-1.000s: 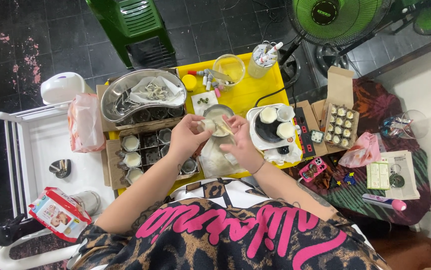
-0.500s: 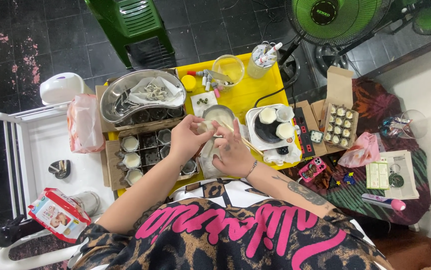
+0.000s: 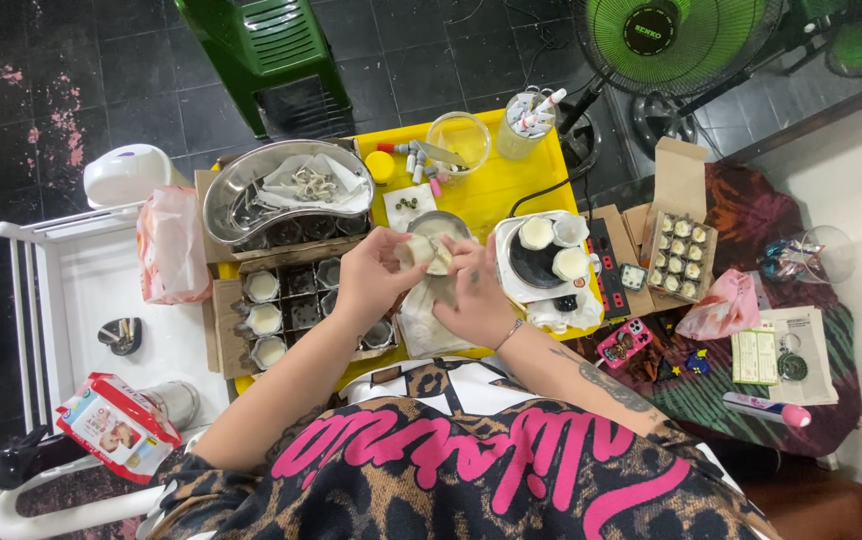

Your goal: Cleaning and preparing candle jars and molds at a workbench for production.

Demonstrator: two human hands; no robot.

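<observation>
Over dark floor tiles [image 3: 101, 60], a cluttered yellow table [image 3: 496, 185]

A shiny metal basin [image 3: 286, 190] sits on the glossy yellow plastic table [image 3: 506, 185] beside matt cardboard trays [image 3: 681, 255].

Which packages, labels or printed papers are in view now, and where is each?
Snack bag: lower left, red and white, flat.
Plastic bag: left of the tray, pinkish, upright.
Cardboard box: right, open, holding small cups.
Green leaflet: far right, on white paper.
</observation>
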